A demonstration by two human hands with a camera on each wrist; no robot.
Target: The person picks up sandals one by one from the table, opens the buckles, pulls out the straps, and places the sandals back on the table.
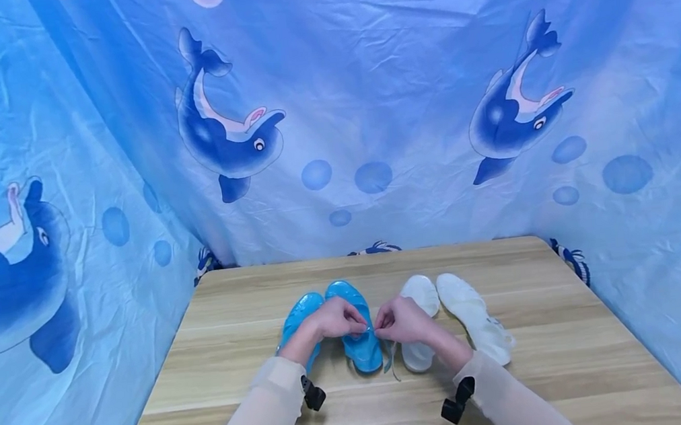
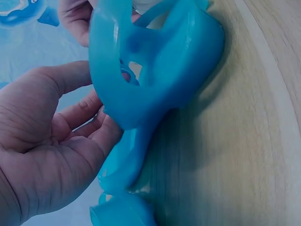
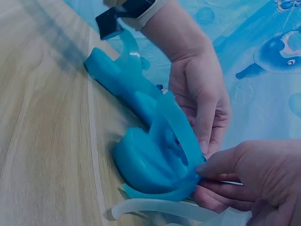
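A pair of glossy blue jelly sandals lies on the table in the head view. Both hands work at the ankle strap of the right-hand blue sandal (image 1: 365, 359). My left hand (image 1: 337, 317) reaches over the other blue sandal (image 1: 303, 307) and pinches the strap from its left side. From the right, my right hand (image 1: 401, 320) pinches the strap between thumb and fingers. In the right wrist view, the fingertips of both hands meet at the side of the sandal (image 3: 146, 165). A loose blue strap end (image 3: 155, 193) hangs by its heel. Fingers hide the fastening point.
To the right stand two whitish translucent jelly sandals, one (image 1: 422, 293) partly behind my right hand and another (image 1: 470, 306) farther right. They rest on a wood-grain table (image 1: 237, 356). A blue dolphin-print curtain (image 1: 367, 102) encloses the table's back and sides.
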